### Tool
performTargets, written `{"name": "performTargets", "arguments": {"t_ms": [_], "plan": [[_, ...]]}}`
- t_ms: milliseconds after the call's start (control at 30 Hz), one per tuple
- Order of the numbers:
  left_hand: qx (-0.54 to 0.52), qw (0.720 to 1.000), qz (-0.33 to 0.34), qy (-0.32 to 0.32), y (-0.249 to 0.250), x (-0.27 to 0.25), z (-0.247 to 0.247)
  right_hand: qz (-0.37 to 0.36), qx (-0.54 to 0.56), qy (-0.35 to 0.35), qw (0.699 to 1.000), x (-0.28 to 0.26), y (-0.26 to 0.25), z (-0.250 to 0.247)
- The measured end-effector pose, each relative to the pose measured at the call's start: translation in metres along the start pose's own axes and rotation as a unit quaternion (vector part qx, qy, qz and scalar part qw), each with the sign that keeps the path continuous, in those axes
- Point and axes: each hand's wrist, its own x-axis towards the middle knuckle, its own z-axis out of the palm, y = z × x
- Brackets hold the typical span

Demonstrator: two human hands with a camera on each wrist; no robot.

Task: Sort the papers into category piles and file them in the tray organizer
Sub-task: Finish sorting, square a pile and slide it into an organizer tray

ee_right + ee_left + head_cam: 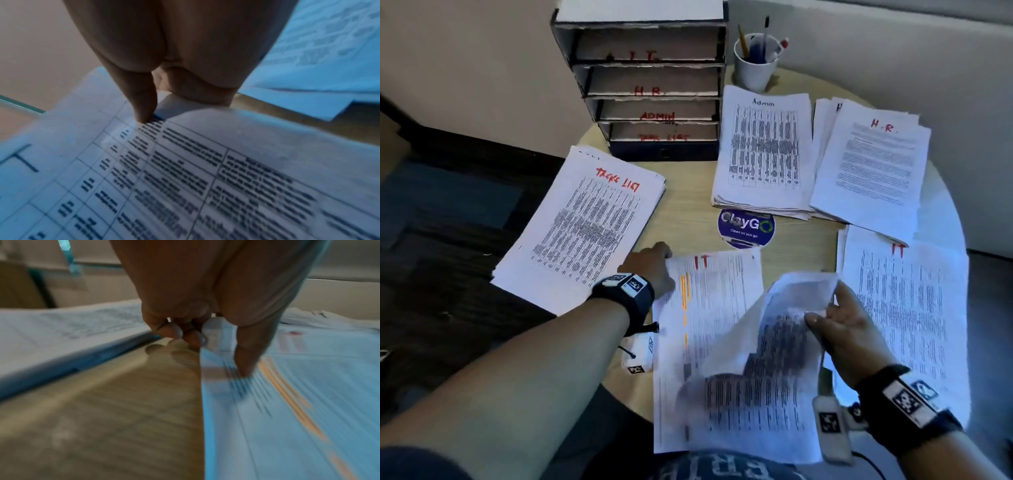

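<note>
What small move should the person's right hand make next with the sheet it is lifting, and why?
Probably turn the lifted sheet until its heading shows. The right hand pinches it curled above the unsorted stack, so its category is unreadable.
</note>
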Motion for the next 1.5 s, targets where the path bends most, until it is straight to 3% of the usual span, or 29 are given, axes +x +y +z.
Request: {"name": "performTargets", "arguments": {"t_ms": [67, 133, 233, 333, 500, 633, 667, 800, 900, 1033, 1133, 1167, 1233, 1333, 1500], "plan": [[-0.019, 1.0, 0.02, 0.003, -0.002, -0.004, 0.001, -0.009, -0.035, 0.02, 0.999, 0.004, 0.007, 0.004], [-0.107, 0.992, 0.066, 0.002, -0.005, -0.015, 0.003, -0.033, -0.176, 0.037, 0.983, 0.008, 0.012, 0.007], [-0.297, 0.944, 0.146, -0.007, -0.008, -0.044, -0.004, -0.086, -0.323, 0.045, 0.941, 0.013, 0.022, 0.008], [-0.324, 0.927, 0.188, 0.019, -0.006, -0.067, -0.018, -0.12, -0.364, 0.023, 0.923, 0.012, 0.029, 0.006], [-0.413, 0.895, 0.155, 0.065, 0.013, -0.08, -0.049, -0.085, -0.302, 0.009, 0.95, -0.005, 0.01, 0.02], [-0.579, 0.802, 0.118, 0.089, 0.051, -0.08, -0.066, -0.09, -0.158, 0.104, 0.978, -0.022, -0.023, -0.009], [-0.59, 0.795, 0.117, 0.075, 0.059, -0.079, -0.066, -0.085, -0.111, 0.133, 0.981, -0.025, -0.033, -0.023], [-0.469, 0.87, 0.154, -0.004, 0.09, -0.073, -0.04, -0.08, -0.025, 0.2, 0.976, -0.032, -0.076, -0.102], [-0.384, 0.904, 0.18, -0.047, 0.111, -0.073, -0.012, -0.078, -0.082, 0.255, 0.96, -0.017, -0.087, -0.153], [-0.326, 0.921, 0.2, -0.07, 0.129, -0.076, 0.017, -0.048, -0.239, 0.308, 0.92, 0.014, -0.075, -0.192], [-0.303, 0.928, 0.203, -0.081, 0.133, -0.079, 0.03, 0.055, -0.373, 0.378, 0.846, 0.021, -0.055, -0.205], [-0.3, 0.928, 0.202, -0.085, 0.132, -0.079, 0.032, 0.092, -0.384, 0.386, 0.834, 0.019, -0.049, -0.207], [-0.3, 0.929, 0.201, -0.088, 0.129, -0.081, 0.034, 0.173, -0.369, 0.363, 0.838, 0.011, -0.033, -0.21], [-0.307, 0.931, 0.18, -0.08, 0.122, -0.083, 0.035, 0.232, -0.325, 0.339, 0.852, 0.0, -0.013, -0.209], [-0.317, 0.933, 0.154, -0.07, 0.114, -0.087, 0.036, 0.218, -0.367, 0.385, 0.818, -0.015, -0.009, -0.203]]}}
